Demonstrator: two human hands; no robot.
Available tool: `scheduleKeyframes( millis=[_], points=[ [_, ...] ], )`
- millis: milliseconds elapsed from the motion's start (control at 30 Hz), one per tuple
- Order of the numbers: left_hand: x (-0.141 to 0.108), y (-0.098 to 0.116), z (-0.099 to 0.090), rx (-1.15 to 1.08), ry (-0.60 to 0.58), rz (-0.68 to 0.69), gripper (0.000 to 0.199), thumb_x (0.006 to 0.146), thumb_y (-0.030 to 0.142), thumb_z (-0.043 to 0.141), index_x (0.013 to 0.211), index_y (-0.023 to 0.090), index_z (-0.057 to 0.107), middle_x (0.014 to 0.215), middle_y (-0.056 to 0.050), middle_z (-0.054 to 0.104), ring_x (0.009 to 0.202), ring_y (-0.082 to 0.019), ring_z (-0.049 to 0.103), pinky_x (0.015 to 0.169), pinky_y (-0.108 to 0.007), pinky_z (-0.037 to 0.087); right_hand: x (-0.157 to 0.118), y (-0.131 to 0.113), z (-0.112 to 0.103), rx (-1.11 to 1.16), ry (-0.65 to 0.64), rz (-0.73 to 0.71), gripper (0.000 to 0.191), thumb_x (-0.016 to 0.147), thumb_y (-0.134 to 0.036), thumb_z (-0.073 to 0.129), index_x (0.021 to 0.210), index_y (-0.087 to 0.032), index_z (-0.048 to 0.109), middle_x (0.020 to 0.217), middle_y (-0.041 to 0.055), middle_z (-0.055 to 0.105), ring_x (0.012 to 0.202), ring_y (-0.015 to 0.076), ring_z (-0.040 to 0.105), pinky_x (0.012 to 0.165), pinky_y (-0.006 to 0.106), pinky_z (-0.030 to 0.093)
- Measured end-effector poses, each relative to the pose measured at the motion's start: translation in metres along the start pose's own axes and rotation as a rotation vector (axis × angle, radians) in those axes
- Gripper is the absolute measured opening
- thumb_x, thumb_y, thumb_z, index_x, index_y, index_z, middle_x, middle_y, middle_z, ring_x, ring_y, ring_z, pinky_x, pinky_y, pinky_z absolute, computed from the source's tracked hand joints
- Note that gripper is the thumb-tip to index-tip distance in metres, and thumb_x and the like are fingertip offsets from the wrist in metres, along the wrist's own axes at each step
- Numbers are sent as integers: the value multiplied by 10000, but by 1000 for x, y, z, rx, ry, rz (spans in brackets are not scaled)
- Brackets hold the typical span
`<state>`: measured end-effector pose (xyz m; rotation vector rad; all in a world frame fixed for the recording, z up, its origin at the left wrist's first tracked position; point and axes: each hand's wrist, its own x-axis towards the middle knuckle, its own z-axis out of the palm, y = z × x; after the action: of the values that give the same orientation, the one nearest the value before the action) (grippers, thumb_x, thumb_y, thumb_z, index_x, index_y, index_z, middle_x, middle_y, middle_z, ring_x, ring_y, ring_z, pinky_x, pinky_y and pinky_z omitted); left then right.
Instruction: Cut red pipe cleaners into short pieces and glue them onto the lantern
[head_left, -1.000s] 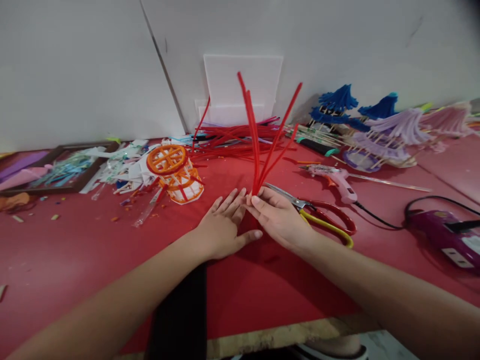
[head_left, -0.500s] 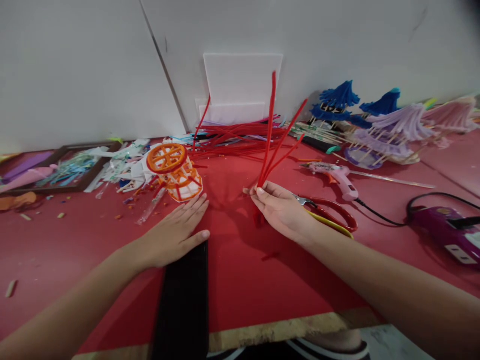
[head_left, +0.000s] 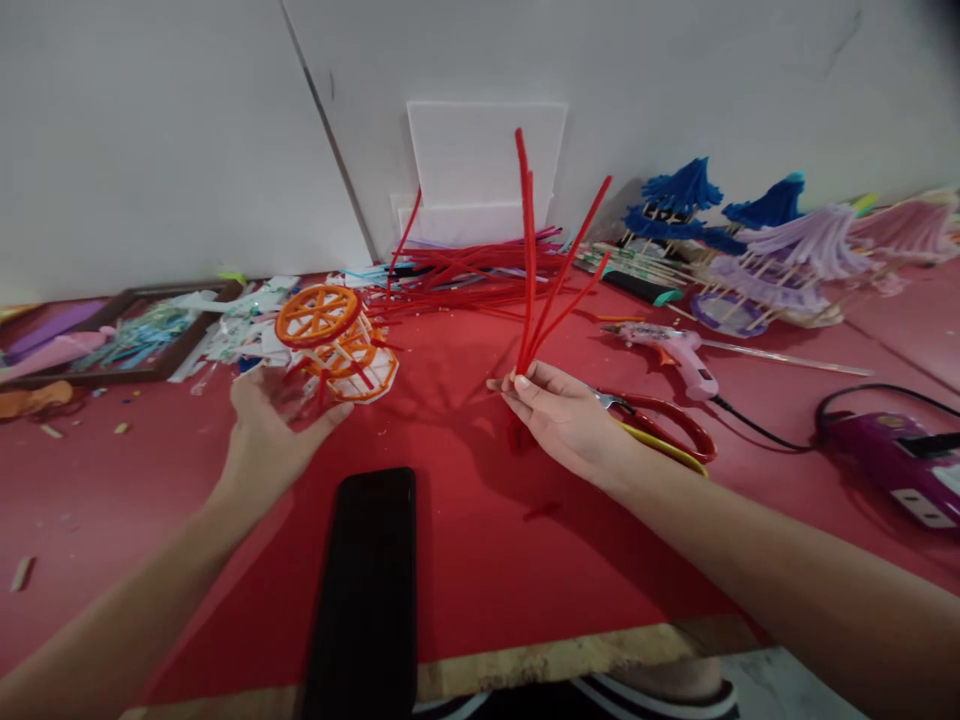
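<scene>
Left hand (head_left: 264,428): half a second ago flat on the red table (head_left: 465,580); now raised and curved around the left side of an orange-and-white, drum-shaped open frame (head_left: 339,348). Grip part-curled; whether it has closed on the frame cannot be told.
Drum-shaped open frame: on the left, far of the hand's thumb. Its spoked top has shifted left and leans further; contact by the hand is the probable cause. Full seating of the base not established.
Right hand (head_left: 559,412): practically unmoved. Grip closed, pinching the lower ends of a bundle of long red fuzzy stems (head_left: 529,275), fanned upward.
Flat black phone (head_left: 371,590): near, between the forearms; its far end, partly covered earlier, now exposed.
Bearing on the work: in this inspector's judgement, attention now extends to the frame as well as the stems. The two remain well apart.
</scene>
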<state>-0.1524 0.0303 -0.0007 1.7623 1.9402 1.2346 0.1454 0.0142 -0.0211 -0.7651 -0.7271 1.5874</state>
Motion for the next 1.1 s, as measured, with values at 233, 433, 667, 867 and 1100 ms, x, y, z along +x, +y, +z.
scheduleKeyframes(
  millis=[233, 433, 667, 867, 1100],
  points=[
    [22, 21, 37, -92, -138, 37, 720, 668, 435, 793, 1203, 188, 380, 1283, -196, 541, 1090, -324, 632, 951, -577, 530, 0, -2, -2, 1, 14, -17, 313, 607, -352, 885, 644, -233, 598, 774, -49, 656, 931, 131, 661, 1117, 346, 394],
    [35, 33, 72, -279, -487, 277, 786, 767, 381, 676, 1388, 202, 228, 1393, -215, 503, 1255, -319, 575, 979, -528, 527, 0, -3, -3, -7, 15, -14, 300, 609, -366, 884, 668, -231, 623, 784, -40, 653, 948, 136, 657, 1121, 349, 388],
    [19, 41, 43, 26, -679, 436, 404, 922, 434, 486, 1222, 164, 506, 1195, -153, 676, 1119, -273, 658, 994, -476, 516, -2, -5, -4, -9, 17, -13, 279, 590, -371, 897, 681, -243, 666, 779, -45, 655, 930, 126, 644, 1117, 344, 400],
    [14, 18, 21, 523, -951, 694, 615, 997, 434, 287, 1556, 188, 214, 1644, -101, 205, 1527, -287, 132, 1211, -525, 190, -2, -4, 0, -12, 21, -15, 282, 579, -384, 903, 691, -245, 685, 792, -36, 669, 919, 134, 642, 1133, 380, 384],
    [46, 21, 19, 734, -409, 631, 559, 980, 363, 329, 1478, 114, 377, 1584, -193, 331, 1495, -398, 208, 1161, -683, 88, -1, -4, 0, -33, 50, -33, 288, 570, -396, 906, 684, -252, 684, 789, -38, 655, 907, 132, 631, 1141, 375, 382]
  ],
)
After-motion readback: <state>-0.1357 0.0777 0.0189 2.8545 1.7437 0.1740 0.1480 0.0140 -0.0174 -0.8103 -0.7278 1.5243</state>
